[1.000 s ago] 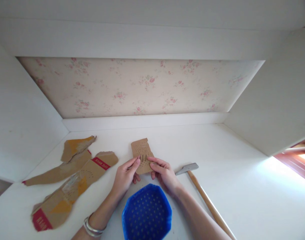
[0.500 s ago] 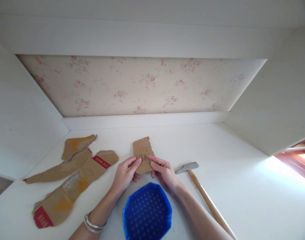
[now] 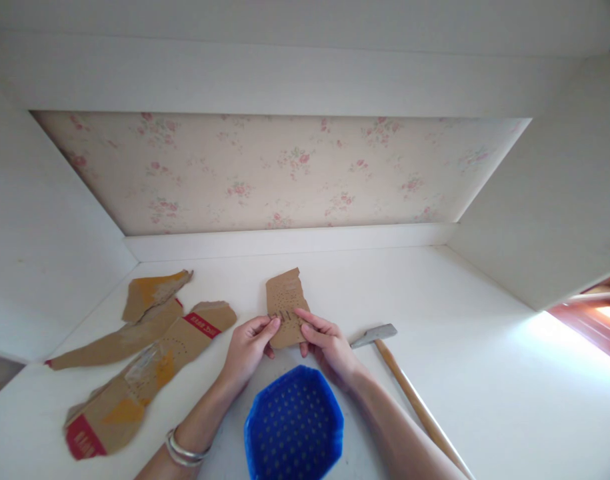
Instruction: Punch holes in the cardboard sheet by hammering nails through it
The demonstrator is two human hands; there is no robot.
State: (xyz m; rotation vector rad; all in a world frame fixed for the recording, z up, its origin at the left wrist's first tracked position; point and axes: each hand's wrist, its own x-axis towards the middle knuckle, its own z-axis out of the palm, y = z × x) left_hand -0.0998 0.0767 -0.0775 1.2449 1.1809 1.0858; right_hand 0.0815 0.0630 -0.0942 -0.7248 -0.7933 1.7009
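Observation:
Between my hands is a small torn piece of brown cardboard point(image 3: 286, 293), dotted with many little holes. Several thin dark nails point(image 3: 283, 315) stick out in a row across its middle. My left hand point(image 3: 249, 343) pinches the cardboard's left edge between thumb and fingers. On the opposite edge, my right hand point(image 3: 329, 343) grips it, with the index finger stretched toward the nails. Just below the hands sits a blue plastic basket point(image 3: 295, 420) with a perforated bottom. To the right of my right hand lies a hammer point(image 3: 379, 333) with a wooden handle.
Larger torn cardboard pieces point(image 3: 129, 380) with red print and yellow tape lie on the left of the white tabletop point(image 3: 485, 373). White panels enclose the sides, and floral wallpaper point(image 3: 295, 173) covers the back. A reddish surface point(image 3: 589, 333) shows beyond the right panel.
The cardboard has tilted slightly, its far edge a little higher, and the nails lean more. Both hands keep their hold in nearly the same place.

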